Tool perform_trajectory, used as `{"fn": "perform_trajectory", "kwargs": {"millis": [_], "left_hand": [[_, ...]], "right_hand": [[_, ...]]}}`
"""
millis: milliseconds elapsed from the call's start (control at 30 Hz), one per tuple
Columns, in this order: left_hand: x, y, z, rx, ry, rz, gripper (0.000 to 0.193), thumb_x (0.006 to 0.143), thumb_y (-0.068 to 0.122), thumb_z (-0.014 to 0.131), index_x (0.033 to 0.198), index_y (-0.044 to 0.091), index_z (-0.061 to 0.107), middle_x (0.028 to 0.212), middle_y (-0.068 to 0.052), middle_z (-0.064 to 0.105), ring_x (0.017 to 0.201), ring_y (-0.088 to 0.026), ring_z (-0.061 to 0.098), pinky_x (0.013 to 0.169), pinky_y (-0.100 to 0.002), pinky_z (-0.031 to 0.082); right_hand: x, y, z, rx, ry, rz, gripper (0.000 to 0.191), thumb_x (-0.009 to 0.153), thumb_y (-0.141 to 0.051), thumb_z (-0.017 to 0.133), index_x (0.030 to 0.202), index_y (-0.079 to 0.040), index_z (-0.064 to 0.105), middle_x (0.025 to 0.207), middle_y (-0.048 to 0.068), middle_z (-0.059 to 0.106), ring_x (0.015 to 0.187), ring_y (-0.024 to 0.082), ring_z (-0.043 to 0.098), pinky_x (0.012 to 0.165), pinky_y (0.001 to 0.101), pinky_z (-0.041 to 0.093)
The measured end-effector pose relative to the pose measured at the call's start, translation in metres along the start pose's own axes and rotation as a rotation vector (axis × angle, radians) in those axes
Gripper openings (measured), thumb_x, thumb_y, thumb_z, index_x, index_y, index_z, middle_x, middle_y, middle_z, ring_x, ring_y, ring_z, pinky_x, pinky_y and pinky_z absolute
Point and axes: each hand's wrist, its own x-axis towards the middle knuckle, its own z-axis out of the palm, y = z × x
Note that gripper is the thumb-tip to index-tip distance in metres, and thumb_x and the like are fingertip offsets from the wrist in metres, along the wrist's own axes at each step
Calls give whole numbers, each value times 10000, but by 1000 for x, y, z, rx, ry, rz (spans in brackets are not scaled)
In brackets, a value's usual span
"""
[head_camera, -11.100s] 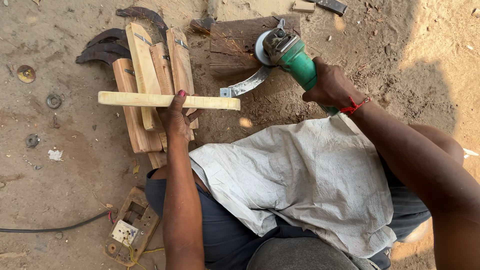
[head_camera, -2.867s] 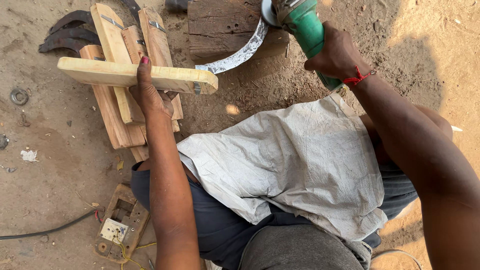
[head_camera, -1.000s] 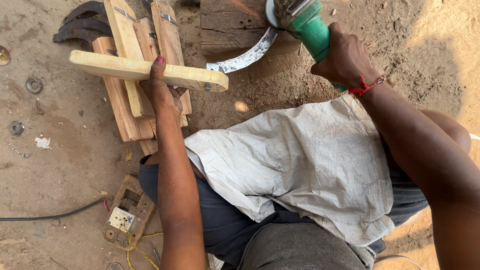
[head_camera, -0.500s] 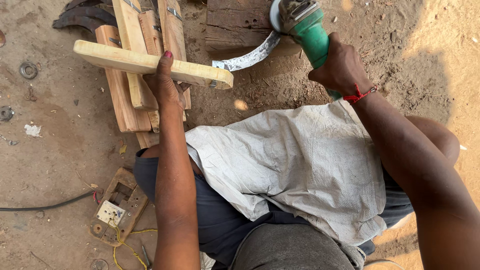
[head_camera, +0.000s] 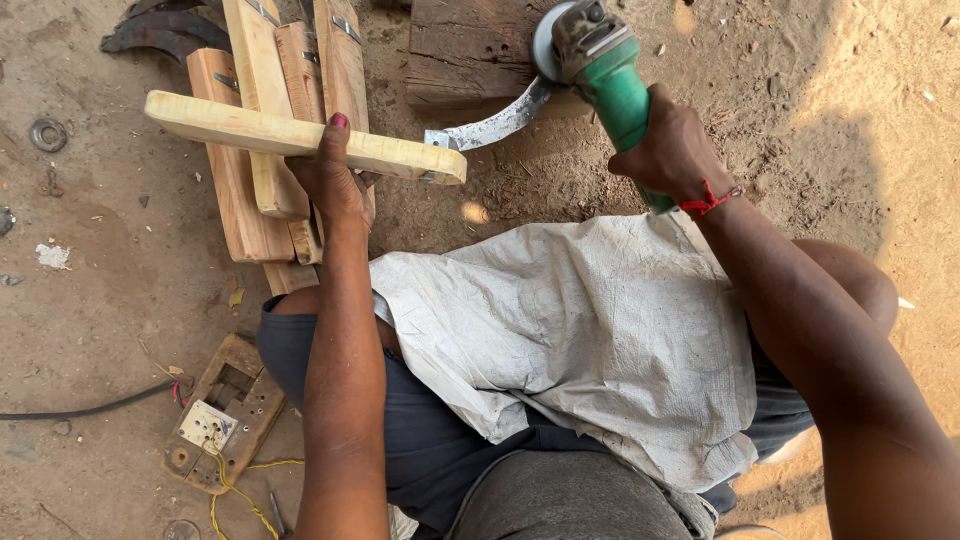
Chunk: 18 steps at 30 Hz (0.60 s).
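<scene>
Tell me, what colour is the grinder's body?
Green, on the grinder in the right hand; head view.

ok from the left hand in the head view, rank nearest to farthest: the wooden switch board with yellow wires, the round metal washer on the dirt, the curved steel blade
1. Curved steel blade, just right of the left hand.
2. Round metal washer, far left on the dirt.
3. Wooden switch board with yellow wires, lower left by the knee.

Bright, sharp daylight; soft ground shadows.
</scene>
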Motion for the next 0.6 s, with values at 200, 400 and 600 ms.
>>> {"fn": "perform_trajectory", "kwargs": {"millis": [200,400,600], "left_hand": [[-8,-12,-12,116,91,-176,897,819,299,860,1393,-185,370,1104,-286,437,863,-373,460,589,-423,462],[-12,-9,-8,118,64,19,981,808,296,880,1460,-25,222,1245,-196,500,1045,-199,680,787,-324,692],[-13,8,6,116,86,-45,994,777,272,860,1464,-37,212,1167,-193,546,876,-225,697,624,-346,665]], "right_hand": [[-40,-37,13,33,-210,26,677,695,-132,846,1261,25,509,957,288,701,786,388,755,705,465,670],[-42,-51,2,64,-257,65,674,685,-177,863,1245,-17,523,955,263,717,812,382,756,747,467,659],[-22,-15,-4,20,-162,91,663,697,-148,859,1241,35,528,961,294,709,813,401,756,749,473,662]]}}
